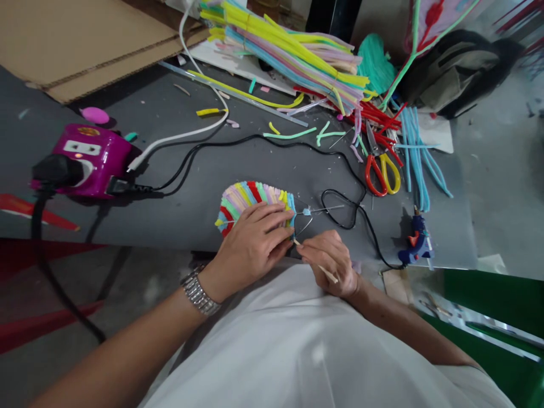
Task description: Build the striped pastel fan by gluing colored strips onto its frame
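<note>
The fan-shaped bundle of rainbow foam strips looks light, soft and apt to squash or shift, so I would take it across its broad face, as my left hand does, its fingers spread and pressing the bundle near the near edge of the grey surface. My right hand has its fingers pinched closed on a thin pale wooden stick, whose tip sits just beside the bundle's right edge, near a bent silver wire.
</note>
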{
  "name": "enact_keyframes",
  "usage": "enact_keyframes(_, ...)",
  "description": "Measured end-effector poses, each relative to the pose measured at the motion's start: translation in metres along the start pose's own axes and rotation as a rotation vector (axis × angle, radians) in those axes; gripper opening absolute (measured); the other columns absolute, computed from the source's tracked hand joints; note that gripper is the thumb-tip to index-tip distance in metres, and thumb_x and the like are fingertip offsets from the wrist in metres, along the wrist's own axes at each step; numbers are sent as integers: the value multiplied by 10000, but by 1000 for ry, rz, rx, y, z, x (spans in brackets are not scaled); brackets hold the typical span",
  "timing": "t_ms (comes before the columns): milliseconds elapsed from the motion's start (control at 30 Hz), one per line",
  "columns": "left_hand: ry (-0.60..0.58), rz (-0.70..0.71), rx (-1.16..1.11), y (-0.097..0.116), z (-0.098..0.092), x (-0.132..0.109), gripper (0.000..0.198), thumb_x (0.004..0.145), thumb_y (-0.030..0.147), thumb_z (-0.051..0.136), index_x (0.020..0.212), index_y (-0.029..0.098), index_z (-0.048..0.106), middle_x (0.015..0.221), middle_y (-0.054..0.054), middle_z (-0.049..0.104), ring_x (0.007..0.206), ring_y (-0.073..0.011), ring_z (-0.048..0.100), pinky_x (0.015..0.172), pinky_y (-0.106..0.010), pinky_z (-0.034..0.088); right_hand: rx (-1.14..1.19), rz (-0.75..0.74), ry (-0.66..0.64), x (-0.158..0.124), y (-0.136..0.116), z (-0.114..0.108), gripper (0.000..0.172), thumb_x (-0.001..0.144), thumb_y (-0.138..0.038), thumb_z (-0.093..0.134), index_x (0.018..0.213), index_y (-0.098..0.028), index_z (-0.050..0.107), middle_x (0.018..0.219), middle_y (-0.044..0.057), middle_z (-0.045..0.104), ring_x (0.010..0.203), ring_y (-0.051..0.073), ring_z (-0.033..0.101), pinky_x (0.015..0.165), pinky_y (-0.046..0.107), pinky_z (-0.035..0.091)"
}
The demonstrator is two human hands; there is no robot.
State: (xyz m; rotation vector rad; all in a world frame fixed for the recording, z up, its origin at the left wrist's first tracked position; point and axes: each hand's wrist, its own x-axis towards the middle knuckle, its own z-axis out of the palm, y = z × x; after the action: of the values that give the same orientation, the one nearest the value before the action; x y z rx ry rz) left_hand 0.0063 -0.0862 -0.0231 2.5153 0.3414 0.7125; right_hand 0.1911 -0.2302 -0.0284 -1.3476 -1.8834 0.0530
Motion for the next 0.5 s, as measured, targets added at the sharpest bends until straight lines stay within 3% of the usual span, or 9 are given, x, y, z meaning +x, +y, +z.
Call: enact_keyframes(500,2,4,0,-1,1,-1,116,1006,189,669,1086,161,749,1315,-127,753,1303,-320,660,1109,-568,562,79,155,13,7,-5,-1,207,976,-71,563,1095,-183,689,940,75,795,798,191,729,784,380,525)
